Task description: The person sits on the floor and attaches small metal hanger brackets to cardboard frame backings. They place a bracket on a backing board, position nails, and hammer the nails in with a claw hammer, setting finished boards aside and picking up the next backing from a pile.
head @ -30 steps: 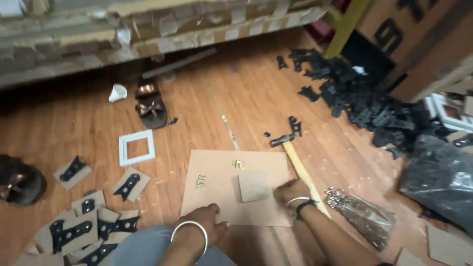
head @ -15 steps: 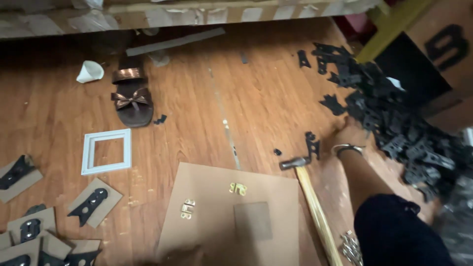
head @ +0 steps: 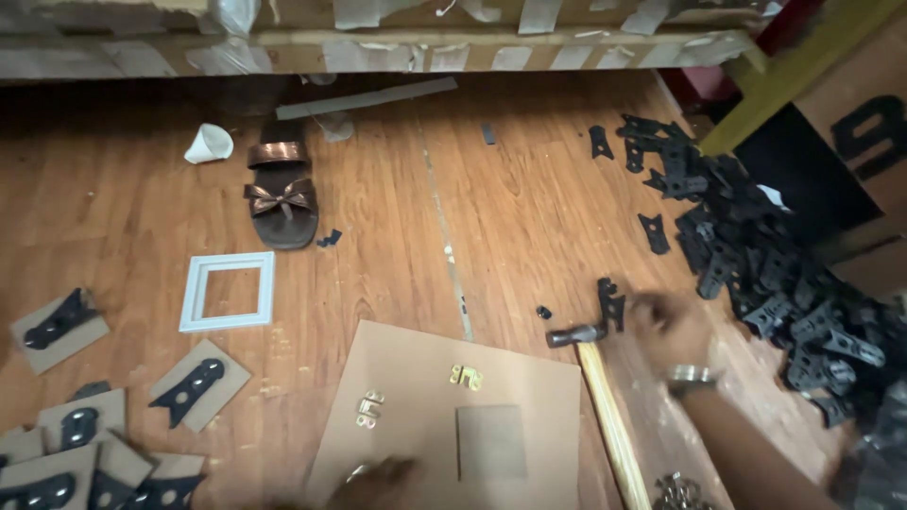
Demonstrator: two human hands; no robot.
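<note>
Right hand (head: pixel 667 326), blurred, reaches across the wooden floor (head: pixel 397 217) to a small black flat metal bracket (head: pixel 612 300) lying just beside the head of the wooden-handled hammer (head: pixel 597 389); the fingers sit at the bracket, but whether they grip it cannot be told. A metal bangle (head: pixel 691 375) circles the wrist. Left hand (head: pixel 378 474), at the bottom edge, rests on the large brown cardboard sheet (head: pixel 416 378); finger spread unreadable. On that sheet: small brass hinges (head: pixel 465 377) and a smaller square card (head: pixel 490 441). A heap of black brackets (head: pixel 756 255) lies right. Brown carton with black lettering (head: pixel 850 132) stands upper right. White square frame (head: pixel 228 290) and brown sandal (head: pixel 281 195) lie left.
</note>
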